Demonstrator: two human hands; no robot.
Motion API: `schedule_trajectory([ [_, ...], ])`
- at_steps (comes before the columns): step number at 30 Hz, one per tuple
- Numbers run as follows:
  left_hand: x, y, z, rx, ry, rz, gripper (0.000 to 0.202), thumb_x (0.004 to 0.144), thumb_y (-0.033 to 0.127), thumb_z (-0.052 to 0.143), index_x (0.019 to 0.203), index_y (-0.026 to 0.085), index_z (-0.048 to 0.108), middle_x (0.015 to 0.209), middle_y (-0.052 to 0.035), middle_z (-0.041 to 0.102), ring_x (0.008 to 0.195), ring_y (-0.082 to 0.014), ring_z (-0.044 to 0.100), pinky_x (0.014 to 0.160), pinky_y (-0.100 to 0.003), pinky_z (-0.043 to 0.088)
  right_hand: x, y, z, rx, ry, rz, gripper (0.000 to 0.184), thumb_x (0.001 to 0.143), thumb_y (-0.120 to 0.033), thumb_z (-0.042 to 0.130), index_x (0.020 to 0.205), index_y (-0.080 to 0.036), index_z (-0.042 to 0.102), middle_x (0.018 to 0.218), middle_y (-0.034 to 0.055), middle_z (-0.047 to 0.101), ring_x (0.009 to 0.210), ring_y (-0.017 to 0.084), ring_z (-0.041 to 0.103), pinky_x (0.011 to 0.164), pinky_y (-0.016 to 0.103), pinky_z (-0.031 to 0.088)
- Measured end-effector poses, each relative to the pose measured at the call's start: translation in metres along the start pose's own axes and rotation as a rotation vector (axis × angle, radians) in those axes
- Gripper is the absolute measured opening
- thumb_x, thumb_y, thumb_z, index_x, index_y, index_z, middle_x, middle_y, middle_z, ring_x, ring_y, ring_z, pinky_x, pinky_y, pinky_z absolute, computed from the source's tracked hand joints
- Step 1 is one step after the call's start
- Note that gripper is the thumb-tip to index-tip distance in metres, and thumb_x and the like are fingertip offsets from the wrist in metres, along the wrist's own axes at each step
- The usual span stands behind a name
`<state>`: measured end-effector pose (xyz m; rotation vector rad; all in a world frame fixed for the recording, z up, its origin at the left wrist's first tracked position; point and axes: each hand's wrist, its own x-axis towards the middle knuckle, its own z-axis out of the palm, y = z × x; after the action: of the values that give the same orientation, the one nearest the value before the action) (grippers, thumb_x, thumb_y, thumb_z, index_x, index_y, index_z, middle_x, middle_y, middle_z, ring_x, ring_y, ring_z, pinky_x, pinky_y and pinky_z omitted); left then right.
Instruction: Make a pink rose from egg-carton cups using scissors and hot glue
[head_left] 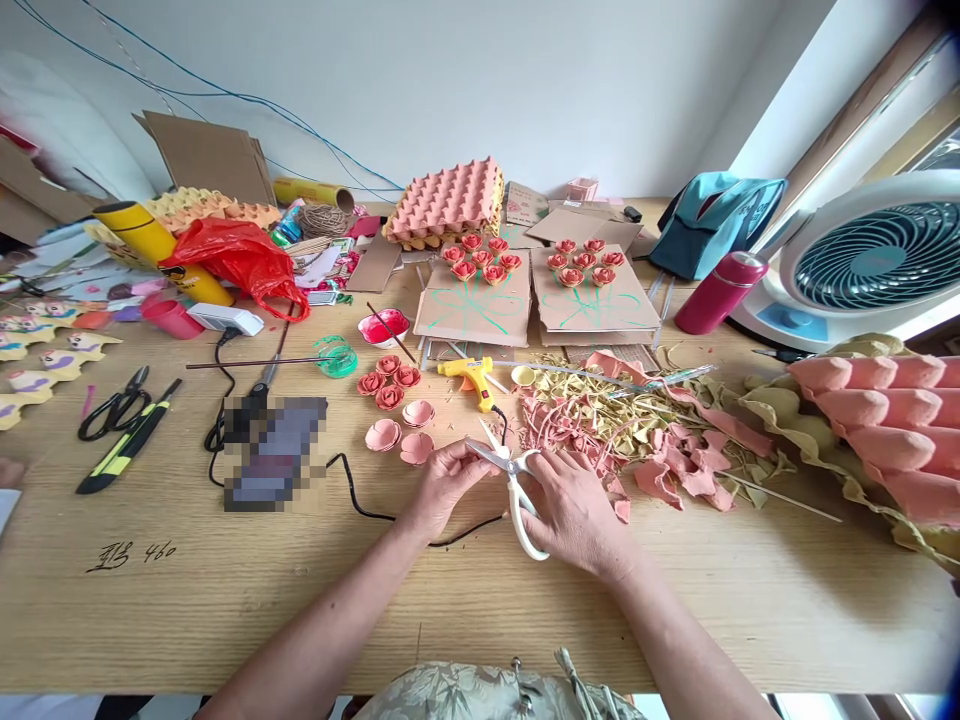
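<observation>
My right hand (574,510) grips white-handled scissors (517,490), blades open and pointing up-left toward my left hand (446,485). The left hand's fingers are curled in a pinch at the blade tips; what they hold is too small to make out. Just left of it lie three pink paper cups (401,435) and a cluster of red paper roses (388,380). A yellow glue gun (472,378) lies just beyond the scissors. A heap of pink and yellow egg-carton scraps (637,430) spreads to the right of my right hand.
Cardboard sheets (589,300) with roses stand behind, by a pink egg tray (450,200). Pink cartons (892,420), a fan (870,255) and a red flask (720,292) are right. Black scissors (112,410), a utility knife (127,450) and a black cable (360,500) lie left.
</observation>
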<state>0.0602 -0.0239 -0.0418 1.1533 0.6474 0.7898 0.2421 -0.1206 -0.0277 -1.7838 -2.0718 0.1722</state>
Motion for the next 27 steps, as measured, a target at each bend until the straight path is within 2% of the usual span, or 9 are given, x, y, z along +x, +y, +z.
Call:
schedule_trajectory([
  [14, -0.0012, 0.0046, 0.0041, -0.134, 0.017, -0.064, 0.025, 0.071, 0.038, 0.086, 0.081, 0.017, 0.077, 0.080, -0.0031, 0.073, 0.074, -0.0148, 0.062, 0.080, -0.030, 0.047, -0.0004, 0.0003, -0.0028, 0.007, 0.006, -0.024, 0.023, 0.083, -0.040, 0.060, 0.095, -0.022, 0.052, 0.092, 0.0066, 0.061, 0.087, 0.026, 0.054, 0.086, 0.041, 0.038],
  [27, -0.0009, 0.0026, -0.0012, -0.031, -0.032, -0.006, 0.022, 0.079, 0.038, 0.080, 0.084, 0.017, 0.078, 0.083, -0.0052, 0.072, 0.083, -0.0184, 0.063, 0.084, -0.032, 0.050, -0.0002, -0.0005, -0.0029, 0.014, 0.021, -0.045, 0.025, 0.084, -0.046, 0.060, 0.089, -0.022, 0.052, 0.087, 0.0055, 0.061, 0.083, 0.025, 0.054, 0.089, 0.041, 0.038],
])
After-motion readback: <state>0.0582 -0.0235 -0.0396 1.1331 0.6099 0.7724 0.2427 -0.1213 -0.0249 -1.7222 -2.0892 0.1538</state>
